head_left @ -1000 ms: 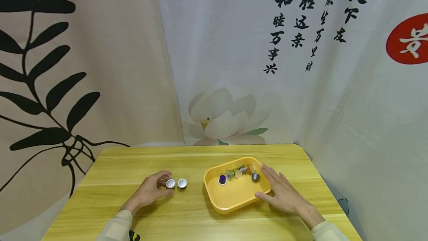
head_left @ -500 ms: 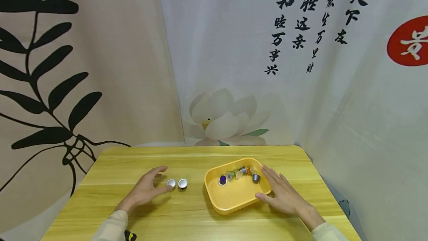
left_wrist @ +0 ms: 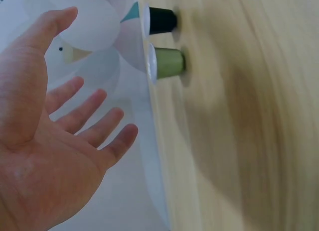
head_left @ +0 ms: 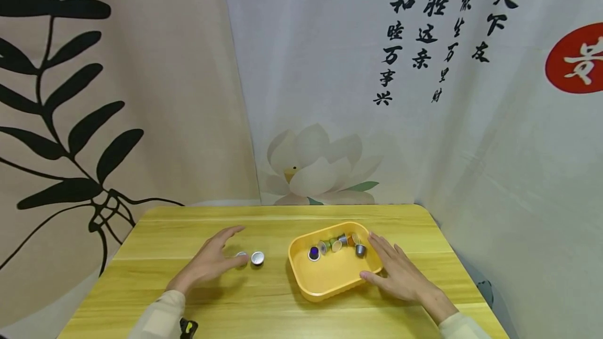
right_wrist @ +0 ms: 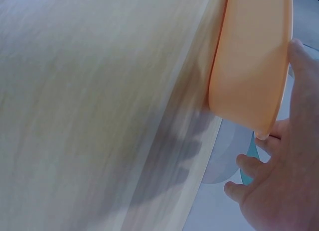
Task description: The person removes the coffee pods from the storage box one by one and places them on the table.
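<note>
Two capsules point(head_left: 250, 258) stood out on the table point(head_left: 282, 313); several remained in the yellow tray point(head_left: 330, 281), steadied by the flat right hand point(head_left: 400, 276), while the left hand point(head_left: 209, 266) was spread open, holding nothing

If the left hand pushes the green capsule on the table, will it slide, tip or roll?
The green capsule stands on its wide foil rim, so it would probably slide, not roll. It looks small and thin-walled, likely light, so a push high up might tip it. Once on its tapered side, it may roll in a curve across the table.

Black brush-written Chinese characters in vertical columns on the white backdrop cloth point(head_left: 330, 67), partly legible: 和睦 point(head_left: 400, 17), 万事兴 point(head_left: 385, 75). Red circle point(head_left: 577, 59) at right edge carries a white character, cropped, unreadable.
</note>
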`<act>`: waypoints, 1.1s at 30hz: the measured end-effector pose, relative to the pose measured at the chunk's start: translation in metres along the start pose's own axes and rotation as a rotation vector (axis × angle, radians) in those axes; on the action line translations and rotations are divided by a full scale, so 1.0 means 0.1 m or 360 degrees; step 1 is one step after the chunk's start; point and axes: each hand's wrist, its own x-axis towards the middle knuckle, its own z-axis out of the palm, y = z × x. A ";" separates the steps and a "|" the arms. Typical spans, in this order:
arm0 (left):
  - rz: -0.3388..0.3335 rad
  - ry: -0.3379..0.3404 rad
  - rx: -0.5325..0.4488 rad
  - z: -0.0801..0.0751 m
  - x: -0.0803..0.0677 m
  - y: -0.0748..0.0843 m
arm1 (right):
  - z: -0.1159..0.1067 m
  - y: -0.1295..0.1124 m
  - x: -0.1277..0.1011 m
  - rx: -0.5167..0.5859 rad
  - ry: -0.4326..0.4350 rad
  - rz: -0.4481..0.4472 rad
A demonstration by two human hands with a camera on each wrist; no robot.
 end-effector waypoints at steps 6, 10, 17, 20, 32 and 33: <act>0.0018 -0.0030 0.0003 0.03 0.07 0.16 | 0.01 0.01 0.01 -0.0001 0.0002 -0.0002; 0.0082 -0.0055 0.0019 0.06 0.13 0.25 | 0.01 0.02 0.01 -0.0010 -0.0004 0.0002; 0.0216 -0.0087 0.0038 0.12 0.29 0.41 | 0.01 0.01 0.01 -0.0001 -0.0013 0.0015; 0.0231 -0.0111 0.0035 0.15 0.35 0.49 | 0.00 0.02 0.01 0.0002 -0.0015 0.0013; 0.0356 -0.0201 0.0033 0.33 0.57 0.83 | 0.00 0.02 0.01 0.0003 -0.0007 -0.0002; 0.0367 -0.0213 0.0038 0.34 0.59 0.85 | 0.00 0.02 0.02 0.0005 -0.0007 -0.0002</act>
